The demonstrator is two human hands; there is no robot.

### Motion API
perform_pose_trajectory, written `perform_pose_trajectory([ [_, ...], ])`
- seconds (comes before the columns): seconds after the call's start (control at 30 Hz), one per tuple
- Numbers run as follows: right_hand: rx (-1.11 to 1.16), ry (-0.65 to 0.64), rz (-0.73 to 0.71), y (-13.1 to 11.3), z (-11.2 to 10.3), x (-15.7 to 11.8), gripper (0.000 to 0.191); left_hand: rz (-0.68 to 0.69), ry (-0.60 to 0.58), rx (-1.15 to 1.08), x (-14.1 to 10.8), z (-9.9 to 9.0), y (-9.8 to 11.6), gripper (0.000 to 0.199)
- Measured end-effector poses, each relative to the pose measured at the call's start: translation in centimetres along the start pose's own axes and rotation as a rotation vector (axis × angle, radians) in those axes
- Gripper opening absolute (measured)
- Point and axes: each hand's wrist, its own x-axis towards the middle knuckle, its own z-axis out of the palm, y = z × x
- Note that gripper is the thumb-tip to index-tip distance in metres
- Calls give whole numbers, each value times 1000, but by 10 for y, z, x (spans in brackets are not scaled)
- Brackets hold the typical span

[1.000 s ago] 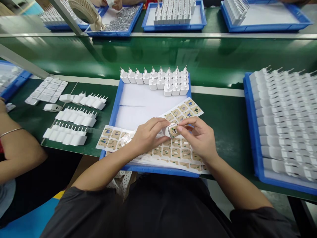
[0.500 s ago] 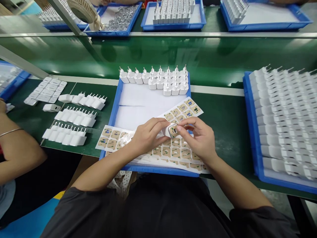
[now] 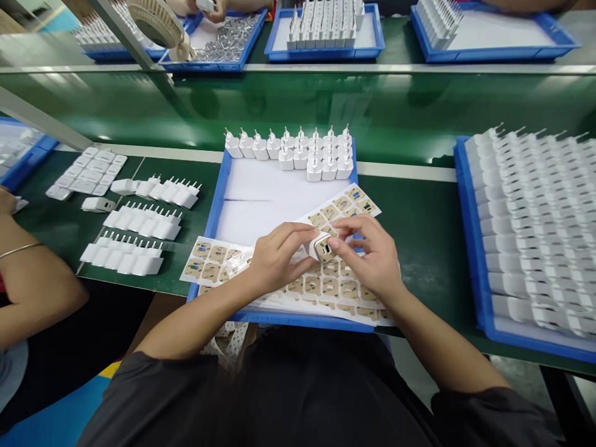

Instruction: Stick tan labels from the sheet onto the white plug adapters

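Note:
Held in my left hand [image 3: 278, 256] is a white plug charger [image 3: 315, 248], its port end turned toward my right. A tan adhesive sticker [image 3: 323, 248] with a cut-out covers that end, around the dark port. My right hand [image 3: 372, 256] pinches at the sticker's right edge, thumb against it and fingers curled behind. Below both hands lie sheets of tan stickers [image 3: 349, 288], overlapping the front of a blue tray [image 3: 215, 208]. Chargers [image 3: 314, 169] with pins up stand in rows at the tray's back.
Rows of chargers [image 3: 135, 253] and flat white pieces [image 3: 90, 171] lie on the green bench at left, beside a co-worker's arm [image 3: 32, 273]. A full blue tray [image 3: 482, 292] of chargers stands right. Behind the green barrier [image 3: 298, 96] are more trays and a fan [image 3: 156, 22].
The sticker now sits flatter on the charger's end, and my right fingers have shifted slightly. Across the barrier, a co-worker's hand holding a white piece has come into view.

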Motion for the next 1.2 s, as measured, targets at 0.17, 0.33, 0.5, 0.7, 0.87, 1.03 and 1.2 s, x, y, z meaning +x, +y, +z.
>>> perform_pose_trajectory([
  [0.17, 432, -240, 198, 5, 3, 2, 30, -57, 73, -114, 3, 0, 2, 38],
  [0.33, 330, -203, 201, 5, 11, -5, 36, -20, 102, -16, -1, 9, 2, 36],
  [0.5, 272, -69, 123, 3, 19, -13, 24, 91, 118, 110, -6, 16, 5, 40],
  [0.7, 545, -45, 232, 8, 24, -16, 13, 95, 122, 107, -4, 16, 7, 38],
  [0.87, 647, -39, 245, 10, 24, -16, 7, 93, 116, 86, -5, 16, 4, 44],
  [1.03, 646, -40, 290, 8, 23, -14, 10, 90, 119, 89, -6, 17, 4, 46],
  [1.2, 653, -76, 339, 6, 20, -10, 15, 50, 114, 21, -4, 14, 5, 39],
])
